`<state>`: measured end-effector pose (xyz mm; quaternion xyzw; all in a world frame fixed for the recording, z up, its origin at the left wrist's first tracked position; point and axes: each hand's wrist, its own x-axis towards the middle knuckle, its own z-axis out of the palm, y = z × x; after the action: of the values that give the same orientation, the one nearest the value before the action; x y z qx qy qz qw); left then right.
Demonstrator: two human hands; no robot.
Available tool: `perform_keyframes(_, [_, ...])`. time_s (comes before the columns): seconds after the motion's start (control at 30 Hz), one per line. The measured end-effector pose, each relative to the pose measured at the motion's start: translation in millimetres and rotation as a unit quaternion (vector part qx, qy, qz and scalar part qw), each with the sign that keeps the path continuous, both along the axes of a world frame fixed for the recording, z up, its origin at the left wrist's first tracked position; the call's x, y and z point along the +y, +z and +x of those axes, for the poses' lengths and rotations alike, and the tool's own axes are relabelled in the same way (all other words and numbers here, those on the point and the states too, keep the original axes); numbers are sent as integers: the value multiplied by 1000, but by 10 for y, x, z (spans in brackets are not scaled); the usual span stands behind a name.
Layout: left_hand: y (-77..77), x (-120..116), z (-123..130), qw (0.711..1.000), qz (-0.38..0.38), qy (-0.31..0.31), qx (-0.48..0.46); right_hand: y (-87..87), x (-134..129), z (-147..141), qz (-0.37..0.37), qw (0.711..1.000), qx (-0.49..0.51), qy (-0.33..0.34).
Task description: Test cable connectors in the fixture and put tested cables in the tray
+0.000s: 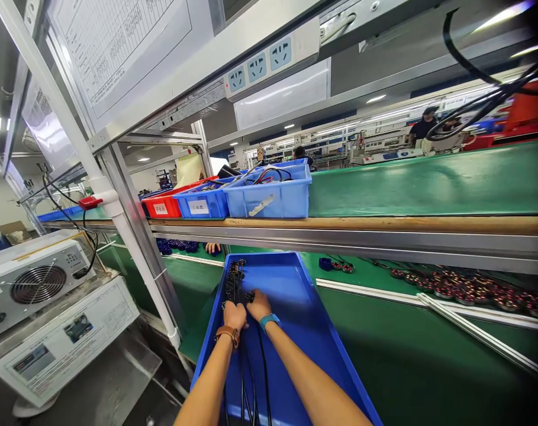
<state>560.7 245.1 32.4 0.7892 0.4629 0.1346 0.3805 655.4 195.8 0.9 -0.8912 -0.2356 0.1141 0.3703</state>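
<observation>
While both hands lie in the blue tray (308, 307) | left hand (234, 315), right hand (258, 305) closed on black cables (234, 283).

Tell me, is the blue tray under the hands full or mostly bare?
Mostly bare. The blue tray holds only black cables along its left side, where the left hand and right hand rest on them; the rest is blue floor.

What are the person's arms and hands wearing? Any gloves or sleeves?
No gloves and no sleeves in view: both forearms are bare up to the bottom edge of the picture. The left hand has a brown strap, like a watch band, around its wrist. The right hand has a teal blue band around its wrist. I can see no rings or markings; the fingers are too small to tell more.
</observation>
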Motion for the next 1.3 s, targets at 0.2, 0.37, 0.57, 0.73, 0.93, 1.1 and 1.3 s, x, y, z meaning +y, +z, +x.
perform_keyframes(0.2, [111, 178, -130, 987, -79, 43, -136, 42, 66, -146, 37, 996, -4, 84])
perform_keyframes(0.37, [56, 222, -253, 971, -137, 57, -190, 10, 190, -61, 60, 995, 23, 70])
perform_keyframes(0.57, [-36, 237, -263, 956, -184, 46, -224, 4, 548, 452, 83, 996, 29, -7])
perform_keyframes(0.73, [-35, 216, -333, 929, -230, 9, -288, 39, 862, 706, 131, 991, 19, -12])
perform_keyframes(0.93, [-8, 210, -420, 902, -266, -12, -341, -15, 1033, 777, 211, 977, 1, -37])
perform_keyframes(1.1, [14, 176, -417, 882, -291, -2, -370, -34, 1109, 866, 239, 971, 7, -31])
perform_keyframes(1.3, [13, 151, -387, 874, -317, 8, -368, 49, 1222, 1008, 253, 967, -22, -1])
